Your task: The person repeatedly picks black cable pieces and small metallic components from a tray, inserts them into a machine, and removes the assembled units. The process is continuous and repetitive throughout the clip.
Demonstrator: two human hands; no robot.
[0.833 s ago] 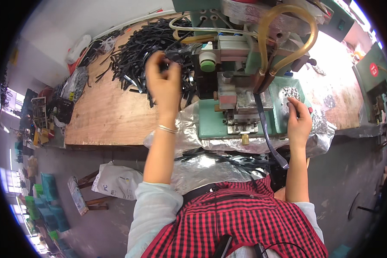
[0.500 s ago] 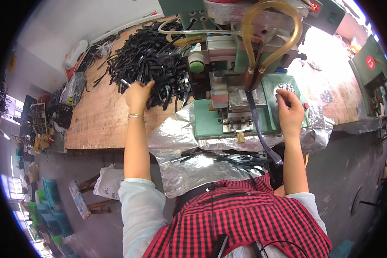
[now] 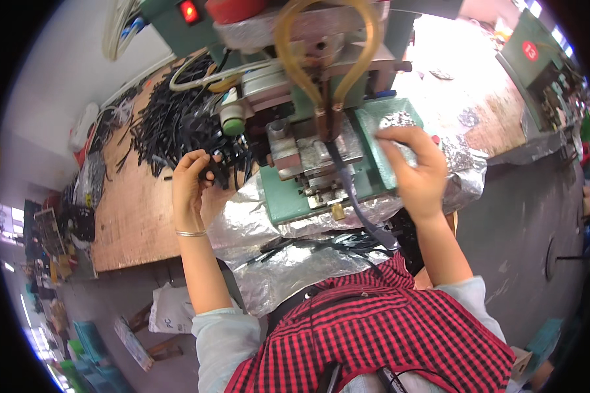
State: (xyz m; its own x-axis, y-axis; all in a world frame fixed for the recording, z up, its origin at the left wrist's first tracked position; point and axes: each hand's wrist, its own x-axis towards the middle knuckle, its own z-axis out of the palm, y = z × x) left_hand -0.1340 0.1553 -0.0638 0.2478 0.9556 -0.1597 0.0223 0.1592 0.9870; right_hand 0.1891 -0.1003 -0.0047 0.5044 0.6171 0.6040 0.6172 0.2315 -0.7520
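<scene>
1. The room: grey floor, pale wall at upper left, a second green machine at upper right
2. The wooden workbench runs from lower left to upper right; crinkled foil sheeting drapes over its near edge
3. The green bench press stands mid-bench, with yellow hoses looping above and a red lamp on top
4. A heap of black strips lies left of the press, long axes mixed
5. The left hand pinches one black strip at the heap's near edge; the strip's long axis runs roughly left to right, pointing toward the press
6. The right hand rests, fingers curled, on the green tray of small shiny parts; whether it grips one cannot be told
</scene>
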